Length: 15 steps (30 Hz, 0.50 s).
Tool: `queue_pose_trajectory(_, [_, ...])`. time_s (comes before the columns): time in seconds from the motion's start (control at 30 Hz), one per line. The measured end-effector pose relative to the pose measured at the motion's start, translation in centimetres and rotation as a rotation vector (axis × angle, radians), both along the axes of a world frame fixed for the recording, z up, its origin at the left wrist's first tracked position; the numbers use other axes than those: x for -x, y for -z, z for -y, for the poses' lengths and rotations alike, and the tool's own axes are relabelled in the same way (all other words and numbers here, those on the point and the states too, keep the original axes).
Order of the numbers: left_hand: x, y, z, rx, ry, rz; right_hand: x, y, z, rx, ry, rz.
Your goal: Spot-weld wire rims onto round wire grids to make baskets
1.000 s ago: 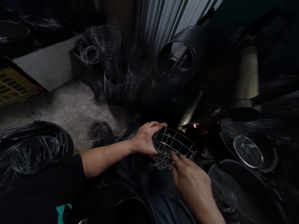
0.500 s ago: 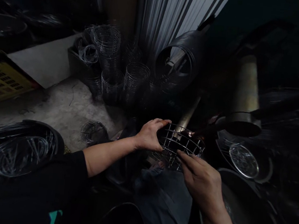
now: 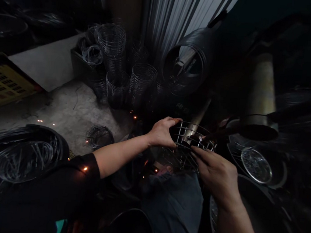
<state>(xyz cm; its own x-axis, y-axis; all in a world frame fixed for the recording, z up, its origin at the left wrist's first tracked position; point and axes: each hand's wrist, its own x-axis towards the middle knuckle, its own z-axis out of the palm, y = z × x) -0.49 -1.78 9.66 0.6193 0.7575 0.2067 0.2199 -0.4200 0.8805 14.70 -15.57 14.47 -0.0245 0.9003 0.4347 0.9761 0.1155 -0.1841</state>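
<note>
Between my hands is a round wire basket (image 3: 180, 133), its bars crossing in a grid. My left hand (image 3: 164, 133) grips its left rim, thumb below and fingers on top. My right hand (image 3: 218, 171) pinches the near right side of the same basket, fingertips on its wires. A dull metal rod (image 3: 197, 123) slants down into the basket from behind. The dark arm of a machine (image 3: 223, 133) reaches in from the right and meets the wires. Orange sparks (image 3: 135, 117) fly around my left arm and lap.
Stacks of wire rings (image 3: 143, 82) stand at the back, beside a dark drum (image 3: 203, 55). A thick metal cylinder (image 3: 262, 94) hangs at right. Tubs of wire pieces stand at left (image 3: 64, 147) and right (image 3: 282, 178). A yellow crate (image 3: 3, 85) lies far left.
Orange sparks have appeared, scattered over my arm, my lap and the floor. Both hands and the wire basket sit slightly higher and further right in view; the grip looks the same.
</note>
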Motion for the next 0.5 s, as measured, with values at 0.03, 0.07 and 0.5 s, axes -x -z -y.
queue_pose_trajectory(0.03, [-0.2,-0.1,-0.3,0.007,-0.004,-0.016,-0.2,0.0,-0.4,-0.001,0.003,-0.01])
queue_pose_trajectory(0.07, [-0.4,-0.1,-0.5,0.011,-0.009,-0.028,-0.5,-0.1,-0.7,0.002,0.002,-0.025])
queue_pose_trajectory(0.5, [-1.9,-0.2,-2.3,0.033,-0.029,-0.07,0.7,-0.9,2.5,0.045,0.128,-0.831])
